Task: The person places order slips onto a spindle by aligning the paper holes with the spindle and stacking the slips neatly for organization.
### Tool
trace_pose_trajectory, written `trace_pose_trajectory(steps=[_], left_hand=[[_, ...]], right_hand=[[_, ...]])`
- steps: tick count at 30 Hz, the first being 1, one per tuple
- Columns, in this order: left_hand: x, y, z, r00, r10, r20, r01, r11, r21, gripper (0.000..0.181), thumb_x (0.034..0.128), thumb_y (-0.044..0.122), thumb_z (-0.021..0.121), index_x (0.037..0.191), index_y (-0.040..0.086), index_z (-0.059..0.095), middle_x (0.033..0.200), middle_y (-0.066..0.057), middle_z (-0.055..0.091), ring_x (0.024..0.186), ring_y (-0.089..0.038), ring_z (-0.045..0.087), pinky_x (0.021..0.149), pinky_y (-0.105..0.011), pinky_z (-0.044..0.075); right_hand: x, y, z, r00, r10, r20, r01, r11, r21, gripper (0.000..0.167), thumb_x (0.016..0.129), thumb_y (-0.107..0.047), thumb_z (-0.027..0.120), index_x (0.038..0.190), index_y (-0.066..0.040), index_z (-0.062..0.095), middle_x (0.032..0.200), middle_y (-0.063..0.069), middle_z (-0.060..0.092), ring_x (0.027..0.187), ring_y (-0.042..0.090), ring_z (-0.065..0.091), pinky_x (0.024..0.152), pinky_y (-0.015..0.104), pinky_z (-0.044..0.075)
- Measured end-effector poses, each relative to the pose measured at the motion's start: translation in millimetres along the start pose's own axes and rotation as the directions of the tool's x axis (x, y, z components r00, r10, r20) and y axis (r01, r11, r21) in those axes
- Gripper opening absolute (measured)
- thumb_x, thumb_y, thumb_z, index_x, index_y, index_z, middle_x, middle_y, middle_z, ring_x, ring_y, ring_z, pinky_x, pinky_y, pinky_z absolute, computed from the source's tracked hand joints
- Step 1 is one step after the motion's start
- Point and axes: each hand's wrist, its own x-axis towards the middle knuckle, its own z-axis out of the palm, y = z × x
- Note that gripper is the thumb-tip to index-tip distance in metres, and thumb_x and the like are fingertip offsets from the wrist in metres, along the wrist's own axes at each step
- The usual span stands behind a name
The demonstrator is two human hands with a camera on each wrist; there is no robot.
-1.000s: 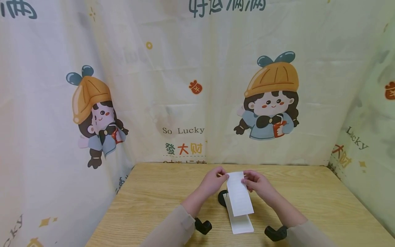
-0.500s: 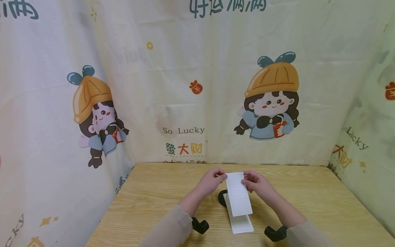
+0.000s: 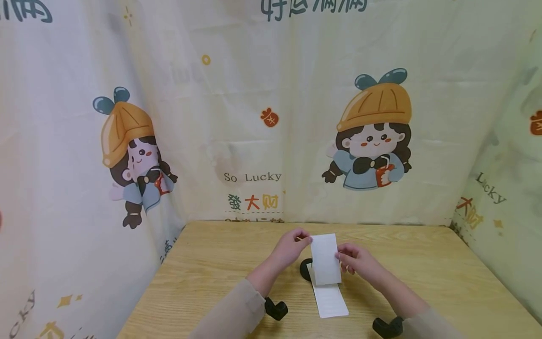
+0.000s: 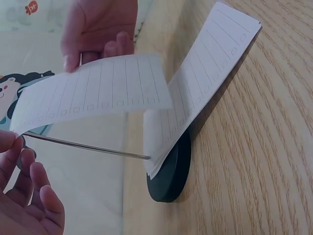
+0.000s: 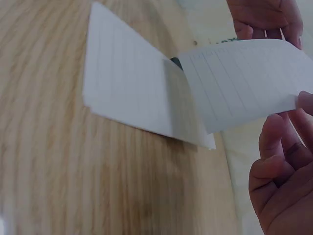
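In the head view, my left hand [image 3: 290, 247] pinches the top left corner of a lined white paper slip [image 3: 326, 259]. My right hand [image 3: 360, 263] pinches the slip's right edge, lower down. A thin metal spike [image 4: 88, 146] rises from a black round base [image 4: 171, 176]; together they form a bill spike. Its tip reaches the slip's edge by my left thumb, and whether it pierces the paper cannot be told. More lined slips [image 4: 210, 58] lie stacked at the spike's foot, impaled near one end and slanting over the base.
The spike stands on a wooden table [image 3: 224, 263]. A printed curtain [image 3: 237, 141] hangs behind the table and at both sides. Black wrist mounts [image 3: 276, 309] sit by both sleeves.
My right hand has slid down and slightly right along the slip's edge. The slip's lower end has moved up and left, showing more of the stack beneath. The left hand stays nearly still.
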Motion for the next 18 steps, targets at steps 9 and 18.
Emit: trace_pose_trajectory(steps=[9,18], left_hand=[[-0.9,0.6,0.0,1.0,0.001,-0.01,-0.001,1.0,0.01,0.015,0.0975,0.034,0.063,0.099,0.02,0.068,0.095,0.007,0.064,0.086,-0.013,0.056,0.071,-0.034,0.045],[-1.9,1.8,1.1,1.0,-0.006,-0.015,0.006,1.0,0.017,0.015,0.0969,0.035,0.064,0.098,0.02,0.068,0.094,0.007,0.064,0.086,-0.013,0.056,0.071,-0.034,0.045]], right_hand=[[-16.2,8.1,-5.6,0.988,0.035,0.15,-0.029,0.999,-0.044,0.023,0.1,-0.022,0.06,0.103,0.001,0.062,0.088,0.011,0.064,0.063,0.013,0.047,0.053,0.025,0.039],[-20.6,14.4,-3.9,0.981,0.009,0.191,0.009,0.995,-0.096,0.019,0.099,-0.022,0.062,0.096,-0.003,0.063,0.079,0.012,0.06,0.058,0.01,0.046,0.052,0.023,0.039]])
